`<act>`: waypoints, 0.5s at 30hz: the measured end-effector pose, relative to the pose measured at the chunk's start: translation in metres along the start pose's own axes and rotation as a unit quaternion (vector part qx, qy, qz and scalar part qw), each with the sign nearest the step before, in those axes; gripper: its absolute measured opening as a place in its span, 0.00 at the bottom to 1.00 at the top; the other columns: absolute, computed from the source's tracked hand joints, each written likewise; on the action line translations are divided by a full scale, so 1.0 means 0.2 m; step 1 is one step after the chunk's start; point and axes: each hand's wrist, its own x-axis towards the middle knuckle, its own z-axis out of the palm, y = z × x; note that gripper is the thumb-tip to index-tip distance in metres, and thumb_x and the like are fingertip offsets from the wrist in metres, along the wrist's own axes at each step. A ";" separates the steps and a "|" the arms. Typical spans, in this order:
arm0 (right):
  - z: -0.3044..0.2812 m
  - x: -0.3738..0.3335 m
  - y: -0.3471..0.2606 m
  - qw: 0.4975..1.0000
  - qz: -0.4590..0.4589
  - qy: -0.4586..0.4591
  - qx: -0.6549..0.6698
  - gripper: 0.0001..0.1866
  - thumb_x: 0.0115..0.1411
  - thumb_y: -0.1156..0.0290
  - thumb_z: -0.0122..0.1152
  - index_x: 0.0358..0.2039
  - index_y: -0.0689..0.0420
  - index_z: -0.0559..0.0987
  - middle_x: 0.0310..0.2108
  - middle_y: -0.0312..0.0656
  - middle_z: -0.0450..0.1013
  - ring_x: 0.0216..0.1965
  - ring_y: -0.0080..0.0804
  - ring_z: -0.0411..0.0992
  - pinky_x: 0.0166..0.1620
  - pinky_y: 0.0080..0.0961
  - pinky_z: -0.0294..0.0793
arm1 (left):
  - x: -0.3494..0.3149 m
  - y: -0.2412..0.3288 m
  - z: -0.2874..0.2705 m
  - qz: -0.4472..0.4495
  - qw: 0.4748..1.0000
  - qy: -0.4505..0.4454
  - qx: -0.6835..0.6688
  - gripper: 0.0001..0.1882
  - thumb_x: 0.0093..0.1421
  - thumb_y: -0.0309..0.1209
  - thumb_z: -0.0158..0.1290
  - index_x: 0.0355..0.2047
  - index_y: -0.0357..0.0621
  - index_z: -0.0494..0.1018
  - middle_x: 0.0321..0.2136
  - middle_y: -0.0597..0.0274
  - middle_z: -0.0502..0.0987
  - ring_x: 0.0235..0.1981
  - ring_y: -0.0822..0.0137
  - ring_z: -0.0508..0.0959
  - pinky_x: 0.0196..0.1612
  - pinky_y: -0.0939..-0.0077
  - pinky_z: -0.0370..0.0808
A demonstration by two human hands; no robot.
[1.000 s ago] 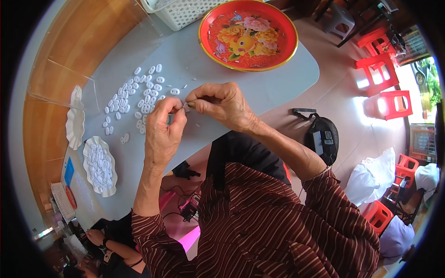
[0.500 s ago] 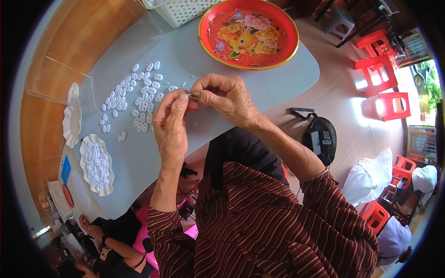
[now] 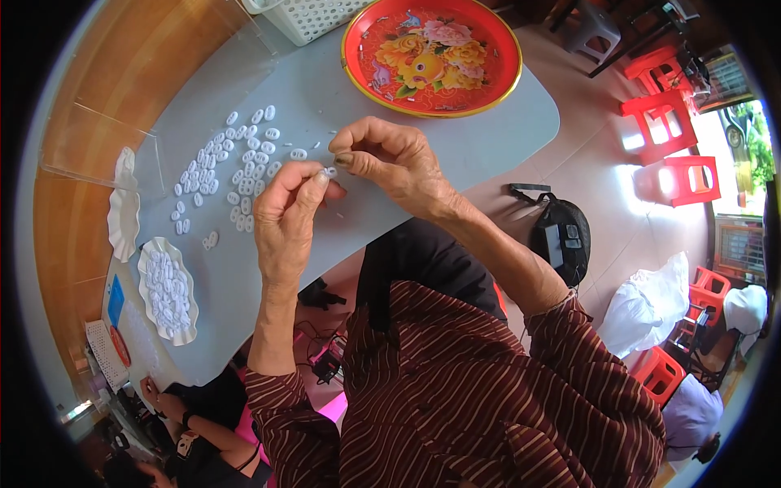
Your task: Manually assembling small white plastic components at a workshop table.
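My left hand pinches a small white oval piece between thumb and index fingertip. Just right of it and a little higher, my right hand is closed in a pinch; anything between its fingertips is too small to make out. Many more white oval pieces with two dark marks lie spread on the grey table to the left of my hands. One oval piece rests close to my left fingers, and tiny white slivers lie nearby.
A red flowered tray with small bits on it stands at the far side, beside a white basket. A scalloped white dish full of oval pieces sits at left, near another such dish. A co-worker's hand shows lower left.
My hands have come apart slightly, the left one shifting left and down with the white oval piece. The right hand has drawn away from the piece.
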 end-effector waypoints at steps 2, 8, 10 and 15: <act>0.01 0.00 0.00 1.000 0.000 -0.003 0.009 0.05 0.60 0.78 0.56 0.37 0.63 0.74 0.31 0.30 0.71 0.34 0.13 0.68 0.39 0.14 0.71 | 0.00 -0.01 -0.02 -0.004 0.999 -0.014 0.029 0.07 0.61 0.29 0.50 0.31 0.39 0.74 0.21 0.70 0.74 0.23 0.82 0.66 0.27 0.85 0.64; 0.01 0.00 0.01 1.000 0.000 -0.021 0.005 0.07 0.60 0.80 0.55 0.40 0.63 0.73 0.31 0.29 0.70 0.34 0.13 0.67 0.40 0.13 0.70 | -0.01 -0.02 -0.04 -0.040 0.996 -0.045 0.071 0.10 0.61 0.32 0.50 0.31 0.38 0.74 0.22 0.68 0.75 0.25 0.79 0.68 0.32 0.84 0.66; 0.01 0.00 0.01 1.000 0.002 -0.023 0.013 0.08 0.59 0.80 0.55 0.40 0.63 0.73 0.31 0.29 0.70 0.34 0.13 0.67 0.40 0.13 0.70 | -0.01 -0.02 -0.05 -0.033 0.996 -0.041 0.076 0.10 0.61 0.32 0.50 0.31 0.38 0.73 0.21 0.68 0.74 0.25 0.79 0.68 0.31 0.84 0.66; 0.01 0.00 0.01 0.999 0.010 -0.028 -0.014 0.08 0.59 0.80 0.56 0.39 0.63 0.74 0.30 0.30 0.69 0.33 0.13 0.67 0.38 0.13 0.70 | -0.02 -0.01 -0.04 0.024 0.993 -0.021 0.112 0.07 0.60 0.30 0.52 0.32 0.37 0.71 0.20 0.70 0.70 0.23 0.79 0.66 0.27 0.81 0.66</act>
